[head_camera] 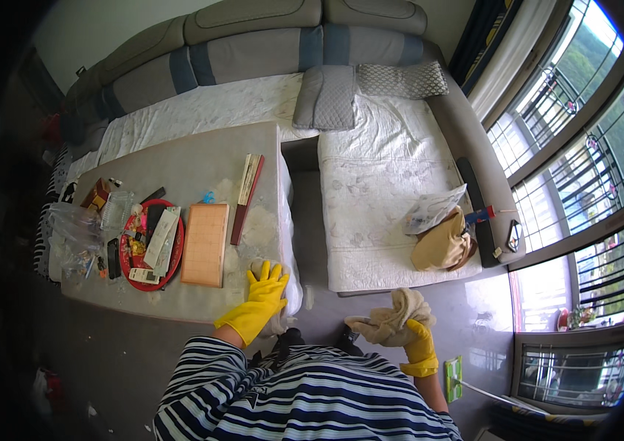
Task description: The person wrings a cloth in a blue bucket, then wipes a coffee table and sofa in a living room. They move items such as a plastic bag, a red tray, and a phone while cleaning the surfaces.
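Note:
My left hand (259, 297), in a yellow rubber glove, rests with spread fingers on the near right corner of the covered table (251, 132). Greyish fabric shows under and beside it; whether this is a rag or the cover is unclear. My right hand (419, 344), gloved the same way, grips a bunched beige cloth (394, 320) above the floor. Left of my left hand lies a flat orange-brown board with grid lines (205, 245). Beyond it is a long, narrow dark-red and cream object (247, 198). A red oval tray (181, 242) holds papers, a remote control (144, 275) and small items.
A clear plastic bag (72, 226) and a clear ribbed container (117, 209) occupy the table's left. Behind runs a grey sofa (257, 55) with cushions (326, 99). A tan bag (440, 242) lies on its right seat. A green flat mop (454, 379) stands on the floor at right.

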A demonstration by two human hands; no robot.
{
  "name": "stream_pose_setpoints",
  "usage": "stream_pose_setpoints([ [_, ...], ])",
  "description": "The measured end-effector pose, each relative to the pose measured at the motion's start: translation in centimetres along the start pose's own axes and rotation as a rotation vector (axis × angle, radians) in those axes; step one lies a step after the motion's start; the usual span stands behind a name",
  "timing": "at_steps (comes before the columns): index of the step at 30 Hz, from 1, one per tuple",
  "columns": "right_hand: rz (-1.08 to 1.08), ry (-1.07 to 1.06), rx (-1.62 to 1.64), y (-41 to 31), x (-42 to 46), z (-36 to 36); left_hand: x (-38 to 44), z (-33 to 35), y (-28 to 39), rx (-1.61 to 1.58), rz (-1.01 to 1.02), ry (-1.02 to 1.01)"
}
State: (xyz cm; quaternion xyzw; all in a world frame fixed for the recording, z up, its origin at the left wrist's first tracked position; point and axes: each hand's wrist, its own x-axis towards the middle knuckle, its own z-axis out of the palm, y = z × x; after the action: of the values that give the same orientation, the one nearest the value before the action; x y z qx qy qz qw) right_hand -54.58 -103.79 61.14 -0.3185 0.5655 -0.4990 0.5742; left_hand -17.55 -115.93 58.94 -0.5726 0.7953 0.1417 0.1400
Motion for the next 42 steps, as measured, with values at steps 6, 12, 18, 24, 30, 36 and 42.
stream_pose_setpoints([
  [6,0.095,-0.116,0.202,1.2,6.9,-5.0,0.4,9.9,-5.5,-0.065,-0.214,0.233],
  [12,0.155,-0.268,0.248,1.0,13.7,-3.5,-1.7,8.6,-8.2,-0.07,-0.217,0.243],
  [18,0.306,-0.333,0.411,-1.4,17.4,1.4,-3.1,8.0,-6.2,-0.138,-0.218,0.475],
  [24,0.388,-0.359,0.422,-4.3,23.3,6.7,-1.0,0.7,-5.4,-0.397,-0.307,0.554],
  [30,-0.009,-0.464,0.076,-12.5,31.4,17.0,8.2,-2.0,-8.6,-0.475,-0.403,0.706],
  [36,-0.509,-0.503,-0.436,-18.5,35.5,30.3,16.6,0.5,-10.8,-0.231,-0.765,0.396],
  [42,-0.296,-0.732,-0.62,-8.2,44.0,34.9,18.9,-1.1,-10.8,-0.697,-0.978,0.344],
])
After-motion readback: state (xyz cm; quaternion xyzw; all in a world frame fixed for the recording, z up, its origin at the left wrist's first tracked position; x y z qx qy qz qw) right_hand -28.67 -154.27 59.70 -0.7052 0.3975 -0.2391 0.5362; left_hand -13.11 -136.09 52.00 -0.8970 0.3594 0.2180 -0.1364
